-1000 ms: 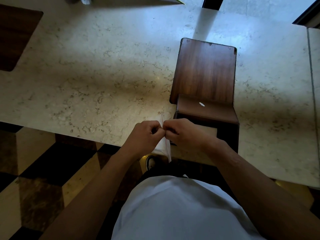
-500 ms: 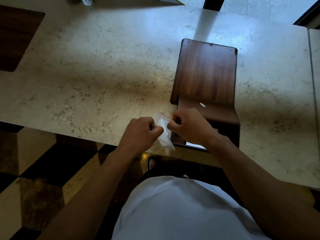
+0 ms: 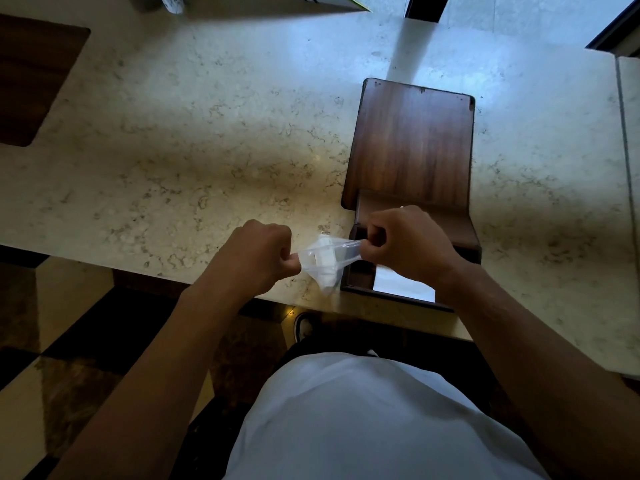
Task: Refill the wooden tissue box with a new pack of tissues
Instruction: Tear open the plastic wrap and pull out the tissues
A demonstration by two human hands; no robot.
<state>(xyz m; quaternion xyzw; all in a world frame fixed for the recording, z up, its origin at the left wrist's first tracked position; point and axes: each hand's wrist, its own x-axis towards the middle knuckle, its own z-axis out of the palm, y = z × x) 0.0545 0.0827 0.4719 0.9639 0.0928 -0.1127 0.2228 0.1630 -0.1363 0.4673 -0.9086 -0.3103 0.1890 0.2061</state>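
Observation:
A dark wooden tissue box (image 3: 464, 233) stands open at the marble counter's near edge, its flat lid (image 3: 412, 143) lying behind it. White tissues (image 3: 401, 289) show inside the box, partly hidden by my right wrist. Between my fists I hold a clear plastic wrapper (image 3: 325, 263), stretched sideways just left of the box. My left hand (image 3: 259, 252) pinches its left end. My right hand (image 3: 408, 244) pinches its right end, above the box's opening.
The marble counter (image 3: 207, 150) spreads to the left and back. A dark wooden mat (image 3: 31, 74) lies at its far left. A box edge (image 3: 277, 1) sits at the back. Below are a checkered floor and my shoe (image 3: 303, 327).
My hands have pulled apart, left going left and right going right over the box. The plastic wrapper is now stretched wide between them, and white tissues show in the box.

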